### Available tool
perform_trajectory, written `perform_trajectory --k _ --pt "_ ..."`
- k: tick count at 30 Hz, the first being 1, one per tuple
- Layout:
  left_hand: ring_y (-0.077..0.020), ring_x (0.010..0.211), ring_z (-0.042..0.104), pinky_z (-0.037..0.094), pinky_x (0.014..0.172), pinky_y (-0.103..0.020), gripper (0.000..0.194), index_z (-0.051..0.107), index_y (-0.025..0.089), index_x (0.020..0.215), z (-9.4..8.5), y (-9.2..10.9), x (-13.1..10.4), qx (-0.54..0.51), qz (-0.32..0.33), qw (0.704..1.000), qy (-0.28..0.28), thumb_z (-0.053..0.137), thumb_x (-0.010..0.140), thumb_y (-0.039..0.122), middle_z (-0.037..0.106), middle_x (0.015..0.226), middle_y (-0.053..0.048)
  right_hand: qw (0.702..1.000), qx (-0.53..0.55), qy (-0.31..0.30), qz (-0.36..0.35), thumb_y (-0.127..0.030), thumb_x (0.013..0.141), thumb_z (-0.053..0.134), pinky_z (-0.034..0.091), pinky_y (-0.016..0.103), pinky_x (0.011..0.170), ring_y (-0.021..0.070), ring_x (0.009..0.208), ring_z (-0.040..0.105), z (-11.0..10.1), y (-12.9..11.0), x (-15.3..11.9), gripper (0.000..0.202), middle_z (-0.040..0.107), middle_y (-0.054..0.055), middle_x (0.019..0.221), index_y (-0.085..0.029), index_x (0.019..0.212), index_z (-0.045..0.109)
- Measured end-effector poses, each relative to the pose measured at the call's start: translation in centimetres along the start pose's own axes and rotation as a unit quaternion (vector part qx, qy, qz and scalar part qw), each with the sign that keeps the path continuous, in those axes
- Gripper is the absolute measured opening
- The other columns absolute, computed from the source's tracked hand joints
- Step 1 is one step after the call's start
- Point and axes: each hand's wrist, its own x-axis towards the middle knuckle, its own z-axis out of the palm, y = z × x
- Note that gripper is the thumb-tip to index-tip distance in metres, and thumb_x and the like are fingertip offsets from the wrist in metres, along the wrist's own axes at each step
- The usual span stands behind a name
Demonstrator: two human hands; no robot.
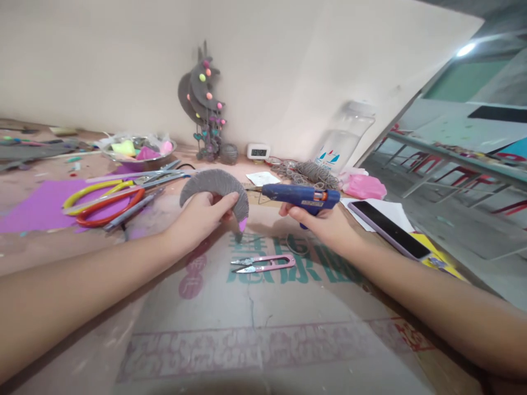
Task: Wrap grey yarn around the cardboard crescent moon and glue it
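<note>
A grey yarn-wrapped crescent [214, 181] is pinched in my left hand [208, 211], thumb on its face. Its lower tip shows a bit of purple. Over to the right, my right hand [315, 219] grips a blue glue gun [298, 196] by its handle, nozzle pointing left toward the crescent. A small gap seems to lie between the nozzle and the crescent. Below and between both hands, pink thread snips [265, 264] lie on the printed sheet [197, 334] that covers the table.
At left are red- and yellow-handled scissors [111, 208], purple felt [33, 206] and a metal bowl [109, 156] of scraps. Behind stand crescent hangings [201, 93], a small clock [258, 151], grey yarn [315, 174] and a clear bottle [343, 137]. A phone [389, 227] lies right.
</note>
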Motion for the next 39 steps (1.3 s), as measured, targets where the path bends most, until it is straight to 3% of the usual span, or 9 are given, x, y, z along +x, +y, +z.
perform_trajectory --k 3,9,14,17,20,25,30,34,39 --pt "-0.0105 0.028 0.037 0.025 0.032 -0.024 0.047 0.059 0.018 0.06 0.0 0.1 -0.1 0.006 0.015 1.0 0.009 0.046 0.076 0.06 0.049 0.039 0.002 0.999 0.002 0.017 -0.035 -0.041 0.078 0.061 0.053 0.037 0.079 0.0201 0.084 0.064 -0.2 -0.7 -0.4 0.022 0.07 0.005 0.087 -0.021 0.083 0.065" --pt "-0.0116 0.037 0.044 0.029 0.038 -0.024 0.048 0.061 0.018 0.056 -0.2 0.1 0.2 0.031 0.034 0.999 0.018 0.046 0.076 0.06 0.059 0.047 0.0 0.99 -0.016 0.033 -0.134 -0.044 0.083 0.057 0.047 0.039 0.093 0.0221 0.106 0.058 -1.8 -3.1 0.2 0.026 0.065 0.005 0.108 -0.025 0.099 0.064" --pt "-0.0128 0.035 0.043 0.028 0.038 -0.025 0.051 0.062 0.019 0.057 -0.1 -0.2 0.2 0.027 0.03 0.999 0.006 0.044 0.075 0.063 0.057 0.044 0.0 0.996 0.026 -0.021 -0.086 -0.051 0.081 0.056 0.052 0.036 0.082 0.0221 0.101 0.061 -2.1 -2.0 0.8 0.034 0.066 0.005 0.106 -0.026 0.102 0.064" --pt "-0.0128 0.031 0.039 0.025 0.035 -0.026 0.05 0.062 0.019 0.06 0.0 -0.2 0.2 0.015 0.008 1.0 -0.001 0.044 0.073 0.065 0.054 0.041 0.001 0.994 0.077 -0.003 -0.071 -0.048 0.083 0.055 0.053 0.033 0.076 0.0198 0.093 0.064 -1.6 -1.0 0.7 0.03 0.066 0.004 0.107 -0.026 0.101 0.063" --pt "-0.0142 0.039 0.047 0.03 0.039 -0.025 0.049 0.062 0.019 0.059 0.0 -0.1 0.1 0.014 0.021 1.0 0.015 0.045 0.074 0.062 0.063 0.051 -0.002 0.993 0.108 0.003 -0.047 -0.046 0.083 0.055 0.053 0.032 0.074 0.0181 0.084 0.066 -0.8 -0.5 0.1 0.027 0.067 0.005 0.101 -0.022 0.095 0.062" --pt "-0.0167 0.051 0.054 0.035 0.047 -0.025 0.044 0.063 0.018 0.056 -0.2 0.4 0.0 0.047 0.04 0.997 0.043 0.045 0.076 0.053 0.067 0.058 -0.003 0.997 0.039 -0.059 0.003 -0.043 0.076 0.063 0.053 0.033 0.074 0.0186 0.078 0.064 0.4 -0.1 -1.2 0.024 0.068 0.004 0.082 -0.019 0.079 0.062" --pt "-0.0163 0.046 0.05 0.034 0.05 -0.026 0.042 0.062 0.019 0.054 -0.4 0.7 0.0 0.089 0.04 0.994 0.048 0.045 0.075 0.052 0.058 0.047 0.0 0.998 0.028 -0.049 -0.003 -0.042 0.07 0.067 0.055 0.034 0.072 0.0205 0.076 0.065 0.7 0.3 -1.7 0.021 0.068 0.003 0.077 -0.023 0.075 0.061" --pt "-0.0162 0.042 0.048 0.033 0.049 -0.026 0.041 0.061 0.02 0.054 -0.5 0.8 -0.1 0.085 0.029 0.995 0.038 0.044 0.077 0.05 0.049 0.038 0.002 0.995 0.042 -0.092 0.021 -0.041 0.073 0.064 0.055 0.036 0.077 0.0219 0.082 0.067 0.7 0.5 -1.7 0.02 0.071 0.004 0.081 -0.023 0.081 0.063" --pt "-0.0152 0.047 0.05 0.033 0.051 -0.025 0.042 0.059 0.02 0.053 -0.7 0.7 -0.1 0.08 0.048 0.995 0.037 0.045 0.078 0.05 0.056 0.047 0.002 0.997 0.012 -0.079 -0.001 -0.039 0.072 0.066 0.056 0.034 0.064 0.0199 0.068 0.065 0.8 1.1 -1.8 0.017 0.069 0.003 0.074 -0.023 0.076 0.063"
